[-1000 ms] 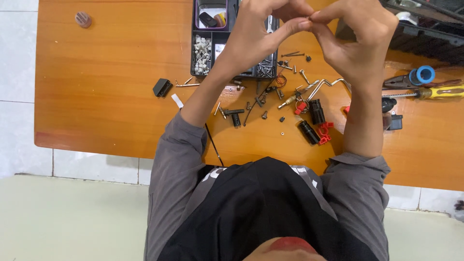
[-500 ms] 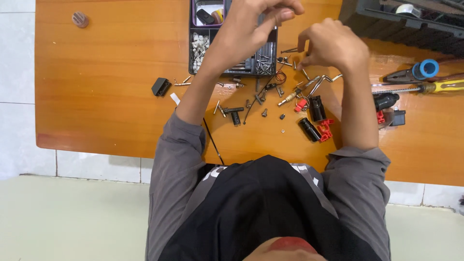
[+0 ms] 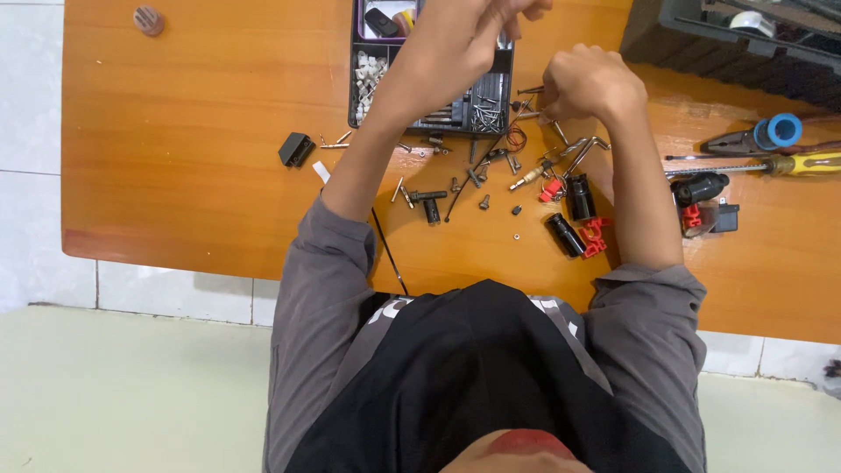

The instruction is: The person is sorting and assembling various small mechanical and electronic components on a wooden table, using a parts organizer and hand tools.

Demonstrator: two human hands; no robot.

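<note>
- We look down on 2 bare hands raised over an orange wooden worktop point(image 3: 175, 158) strewn with small hardware.
- The right hand point(image 3: 589, 83) is curled into a loose fist with its fingers tucked under; we cannot tell whether it pinches anything.
- Just below and beside that fist lies a scatter of loose screws point(image 3: 491, 180), a bent metal hook point(image 3: 585, 151) and a thin wire loop point(image 3: 517, 137). These are the things nearest to it, nearer than to the other hand.
- The metal hook's long axis runs slanting away from the right wrist, toward the body.
- The left hand point(image 3: 477, 31) is lifted over a black compartment tray point(image 3: 354, 88), fingers gathered at the top edge of the view; what it holds, if anything, is cut off.
- The tray's compartments beneath that hand hold white plugs and dark nails.
- Toward the body from the right hand lie 2 black cylinders point(image 3: 574, 215) with red clips point(image 3: 596, 236).
- Well out to the right of the right hand lie a yellow-handled screwdriver point(image 3: 771, 165) and pliers point(image 3: 745, 138).
</note>
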